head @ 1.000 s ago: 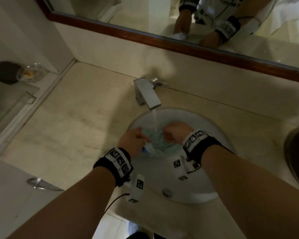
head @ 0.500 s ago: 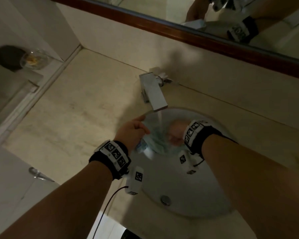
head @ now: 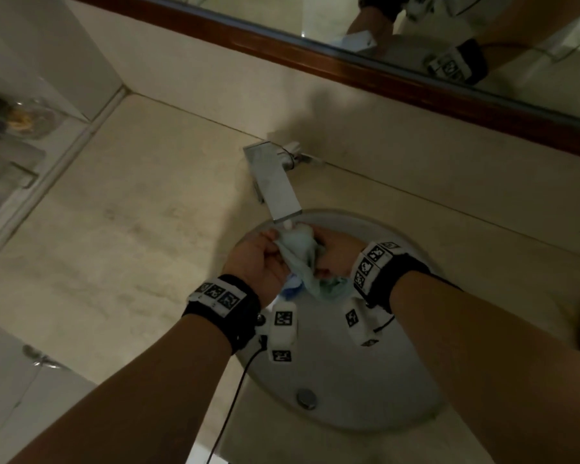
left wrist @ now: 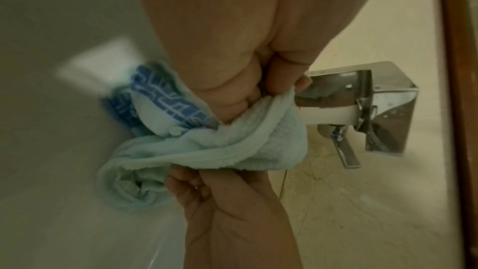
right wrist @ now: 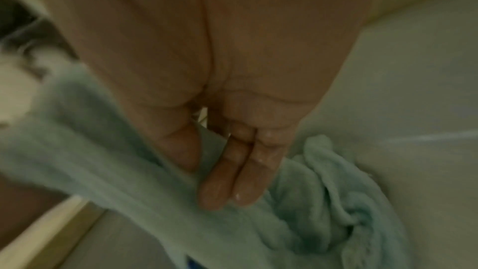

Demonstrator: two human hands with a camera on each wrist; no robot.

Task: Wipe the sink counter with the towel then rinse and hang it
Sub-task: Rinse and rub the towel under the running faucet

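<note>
From the head view, my left hand (head: 260, 259) and my right hand (head: 335, 254) meet over the far side of the sink (head: 399, 406), just under the tip of the faucet (head: 275, 185). Between them I hold the towel (head: 303, 259), pale green, bunched up, with its upper end raised to the spout and the rest hanging down into the basin. The beige counter (head: 114, 256) spreads to my left, and the mirror (head: 482, 31) runs along the wall above.

In the left wrist view, my left fingers (left wrist: 279, 81) curl in and pinch the towel's top edge (left wrist: 232, 146) close to the faucet's (left wrist: 372, 105) outlet. A blue patterned band on the cloth shows below my palm. My right hand (left wrist: 220, 208) grips the towel from underneath, against the white sink wall (left wrist: 51, 171).

The right wrist view is blurred. My thumb and wet right fingers (right wrist: 240, 171) appear to press the towel (right wrist: 336, 191) between them, though I cannot tell how firmly. Its loose folds lie against the sink's (right wrist: 413, 89) inner side.
</note>
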